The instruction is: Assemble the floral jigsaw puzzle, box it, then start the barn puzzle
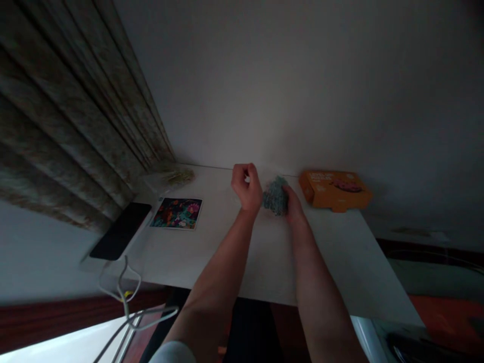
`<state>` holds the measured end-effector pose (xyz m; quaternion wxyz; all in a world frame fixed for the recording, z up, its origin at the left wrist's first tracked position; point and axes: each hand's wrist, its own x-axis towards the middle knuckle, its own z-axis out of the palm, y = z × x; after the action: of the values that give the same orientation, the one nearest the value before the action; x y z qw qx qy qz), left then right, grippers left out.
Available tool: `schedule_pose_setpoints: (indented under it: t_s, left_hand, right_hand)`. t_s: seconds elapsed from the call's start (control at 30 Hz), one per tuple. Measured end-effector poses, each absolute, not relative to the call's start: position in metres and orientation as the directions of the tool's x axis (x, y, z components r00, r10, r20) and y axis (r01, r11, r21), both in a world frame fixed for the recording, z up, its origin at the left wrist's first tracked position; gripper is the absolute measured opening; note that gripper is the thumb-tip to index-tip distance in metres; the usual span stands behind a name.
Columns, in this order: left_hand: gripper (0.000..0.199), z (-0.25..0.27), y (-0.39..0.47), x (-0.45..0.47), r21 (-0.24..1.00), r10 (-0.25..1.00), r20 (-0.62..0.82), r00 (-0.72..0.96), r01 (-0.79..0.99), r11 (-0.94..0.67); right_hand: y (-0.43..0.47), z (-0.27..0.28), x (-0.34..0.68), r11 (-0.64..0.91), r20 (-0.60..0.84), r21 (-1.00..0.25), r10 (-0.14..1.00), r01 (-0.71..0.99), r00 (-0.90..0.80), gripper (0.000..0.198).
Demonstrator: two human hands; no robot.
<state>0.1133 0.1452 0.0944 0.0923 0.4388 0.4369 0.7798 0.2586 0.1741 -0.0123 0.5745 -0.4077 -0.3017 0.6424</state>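
My right hand [293,202] grips a grey-green speckled bundle [277,196] above the white table; blur hides what the bundle is made of. Just left of it, my left hand [246,185] is raised with its fingers curled closed. Whatever those fingers may hold is hidden or too small to make out. A gap separates my left hand from the bundle.
An orange puzzle box [336,190] lies at the table's back right. To the left are a colourful picture card [177,214], a clear plastic bag [172,177] and a black phone-like slab [121,231]. A white cable [123,282] hangs off the table [333,252].
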Motion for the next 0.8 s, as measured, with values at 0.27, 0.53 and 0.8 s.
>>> schedule_pose_setpoints:
  t_s: [0.27,0.53,0.8]
  left_hand:
    - [0.027,0.068,0.211,0.085,0.864,0.761,0.408,-0.504,-0.055,-0.5]
    - [0.011,0.018,0.158,0.029,0.937,0.878,0.34,-0.337,0.042,-0.347]
    - [0.033,-0.002,0.152,0.018,0.992,0.997,0.071,0.011,-0.108,-0.069]
  right_hand:
    - [0.176,-0.015,0.276,0.004,-0.054,-0.974,0.967,-0.226,0.248,0.031]
    - [0.173,-0.008,0.26,-0.039,-0.102,-0.961,0.97,-0.274,0.219,0.035]
    - [0.166,0.007,0.248,0.033,-0.036,-0.909,0.987,-0.416,0.155,0.037]
